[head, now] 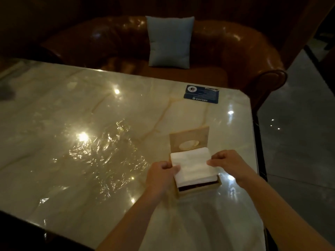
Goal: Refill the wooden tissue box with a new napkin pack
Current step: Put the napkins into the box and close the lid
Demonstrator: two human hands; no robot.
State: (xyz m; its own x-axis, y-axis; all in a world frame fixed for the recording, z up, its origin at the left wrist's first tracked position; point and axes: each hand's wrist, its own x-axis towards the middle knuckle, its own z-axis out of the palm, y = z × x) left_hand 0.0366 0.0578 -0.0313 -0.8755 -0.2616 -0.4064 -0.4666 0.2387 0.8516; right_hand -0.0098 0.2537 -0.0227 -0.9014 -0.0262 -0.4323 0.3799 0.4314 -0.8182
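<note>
A small wooden tissue box (199, 189) stands near the right edge of the marble table (72, 124). Its lid (189, 137), with an oval slot, is tipped up at the far side. A white stack of napkins (193, 166) rests in the box's open top, its near edge above the rim. My left hand (161, 175) pinches the stack's left edge. My right hand (229, 163) pinches its right edge.
A crumpled clear plastic wrapper (107, 154) lies on the table left of the box. A dark blue card (202, 94) lies near the far edge. Beyond the table is a brown leather sofa (244, 51) with a pale blue cushion (169, 41). The floor (297, 133) drops off at right.
</note>
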